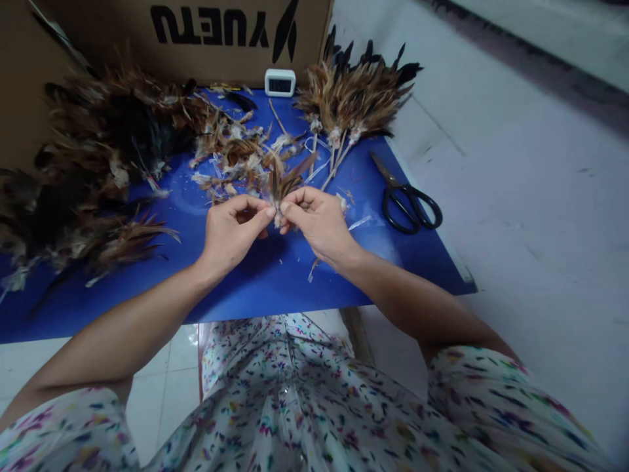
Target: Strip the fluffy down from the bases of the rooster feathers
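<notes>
Between my two hands stands a small bunch of brown feathers (281, 180), its tips pointing away from me and its pale fluffy base near my fingertips. My left hand (236, 226) pinches the base from the left, thumb against forefinger. From the right, my right hand (317, 219) grips the same bunch with thumb and fingers closed. The fingers hide part of the base. Just beyond the hands lies a scattered heap of loose feathers and fluff (240, 151).
A large pile of brown and black feathers (98, 151) covers the left of the blue table (236, 288). Feather bundles on sticks (354, 92) lie at the back right, beside a small white digital clock (280, 83). Black-handled scissors (405, 200) rest at right. A cardboard box (122, 39) stands behind.
</notes>
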`<state>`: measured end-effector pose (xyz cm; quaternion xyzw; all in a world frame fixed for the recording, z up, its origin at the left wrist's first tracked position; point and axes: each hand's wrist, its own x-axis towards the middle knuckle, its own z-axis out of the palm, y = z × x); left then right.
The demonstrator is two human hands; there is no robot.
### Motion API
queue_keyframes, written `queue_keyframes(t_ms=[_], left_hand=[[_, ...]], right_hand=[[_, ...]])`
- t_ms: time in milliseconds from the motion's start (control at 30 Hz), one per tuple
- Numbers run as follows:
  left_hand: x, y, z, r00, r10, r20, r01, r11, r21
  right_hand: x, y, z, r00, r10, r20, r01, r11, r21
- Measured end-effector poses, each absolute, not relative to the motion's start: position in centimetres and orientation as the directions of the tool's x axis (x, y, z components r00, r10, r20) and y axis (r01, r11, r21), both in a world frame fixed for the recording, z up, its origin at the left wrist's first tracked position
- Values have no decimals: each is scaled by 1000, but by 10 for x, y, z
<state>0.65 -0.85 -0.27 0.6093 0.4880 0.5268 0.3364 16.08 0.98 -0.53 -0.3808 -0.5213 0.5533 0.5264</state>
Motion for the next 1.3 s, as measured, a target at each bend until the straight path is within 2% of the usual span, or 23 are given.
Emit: queue_keyframes(t_ms=[267, 367, 500, 600, 833, 1100, 1300], left_hand=[[5, -7, -7, -16, 812, 583, 310, -550, 775], [4, -7, -8, 24, 765, 643, 291, -621, 728], [5, -9, -6, 110, 819, 564, 181, -574, 799], [8, -11, -3, 106, 871, 480, 112, -490, 865], [9, -11, 1, 77, 895, 439, 100, -445, 890], [7, -6, 1, 76, 908, 413, 87, -418, 904], [5, -3, -3, 74, 929, 362, 59, -366, 929]], right_hand=[[160, 9, -2, -175, 981, 89, -203, 52, -978], [160, 8, 0, -193, 979, 66, -207, 25, -978], [161, 7, 1, -232, 972, 39, -239, -18, -971], [162, 7, 3, -286, 958, 17, -249, -57, -967], [165, 6, 5, -355, 935, 2, -240, -89, -967], [168, 5, 7, -302, 947, 113, -119, 80, -990], [170, 2, 9, -264, 926, 270, 16, 284, -959]])
